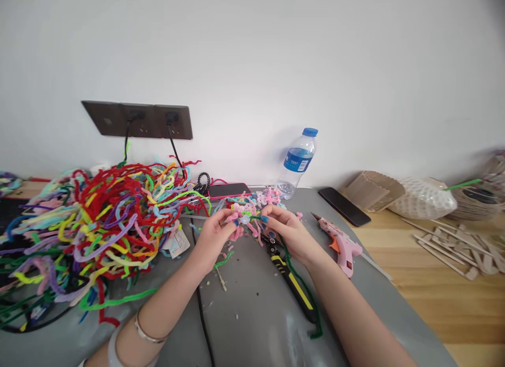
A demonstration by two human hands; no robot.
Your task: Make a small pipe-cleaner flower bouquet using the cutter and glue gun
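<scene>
My left hand [215, 238] pinches a small light blue pipe-cleaner flower [245, 218] between thumb and fingers. Opposite it, my right hand [290, 230] is closed on a dark green pipe cleaner [319, 318] close to the flower. The green length trails down past my right wrist onto the grey mat. Behind my fingers lies a cluster of pink and pastel pipe-cleaner pieces [270, 197], partly hidden. Pliers with black and yellow handles [294, 289] lie below my right hand, their jaws partly covered by it.
A big tangle of colourful pipe cleaners [114, 220] fills the left. Right of my hands lie a pink glue gun [344, 248] and a black phone [344, 205]. Near the wall are a tilted water bottle [298, 162] and another phone [229, 190]. Wooden sticks [461, 246] lie far right.
</scene>
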